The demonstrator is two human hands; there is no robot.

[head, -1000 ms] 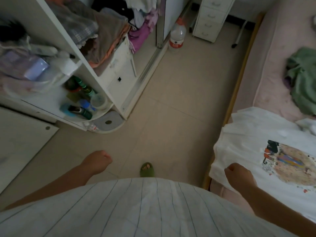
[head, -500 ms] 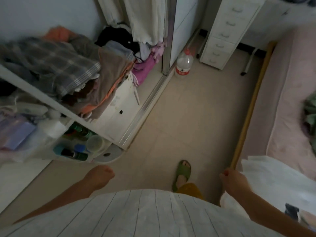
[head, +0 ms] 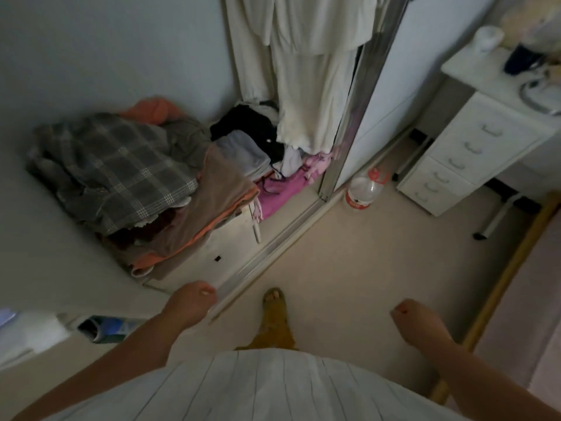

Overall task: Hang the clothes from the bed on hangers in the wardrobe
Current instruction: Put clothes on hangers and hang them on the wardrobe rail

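Both hands loosely curled, empty.

1. I am in a bedroom at home: the open wardrobe before me has pale garments hanging in it.
2. Folded clothes are heaped on its lower shelf.
3. A white chest of drawers stands to my right.
4. The bed's wooden edge runs along the tiled floor.
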